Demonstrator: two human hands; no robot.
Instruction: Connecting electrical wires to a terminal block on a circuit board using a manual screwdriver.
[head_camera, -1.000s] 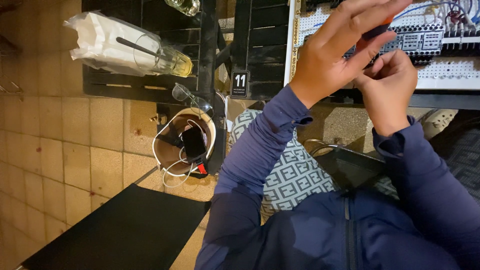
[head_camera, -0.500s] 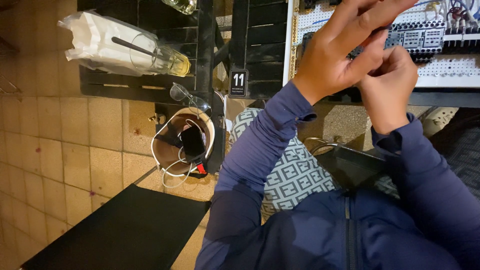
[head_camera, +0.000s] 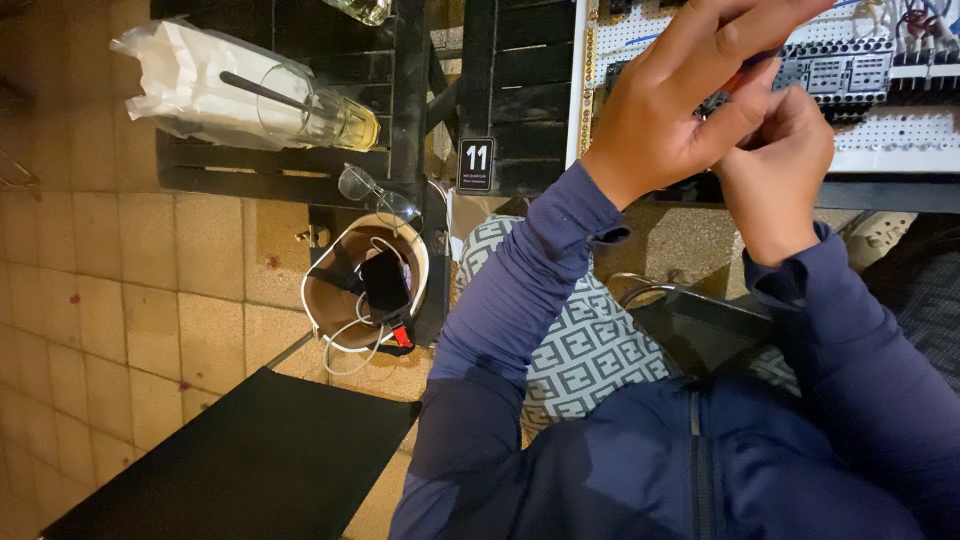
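My left hand (head_camera: 680, 110) is raised in front of a white breadboard (head_camera: 900, 130) that carries wires and black parts. Its thumb and fingers are pinched on a small orange-red piece (head_camera: 745, 78), most of which is hidden. My right hand (head_camera: 775, 170) is curled just below and to the right of it, with its fingertips pressed against my left thumb at the same spot. I cannot see what those fingers hold. Both arms are in dark blue sleeves.
The breadboard lies on a black slatted table (head_camera: 500, 90), along with a drinking glass with a black straw (head_camera: 320, 115), a white paper bag (head_camera: 190, 80), eyeglasses (head_camera: 375, 195) and a small number sign (head_camera: 476, 165). Below them are a brown bowl (head_camera: 335, 300) holding a phone and white cable, a patterned cushion (head_camera: 590, 340) and a black panel (head_camera: 250, 460).
My right hand has risen a little and closed in against my left thumb. My left fingers have shifted slightly around the orange-red piece. Nothing else has moved.
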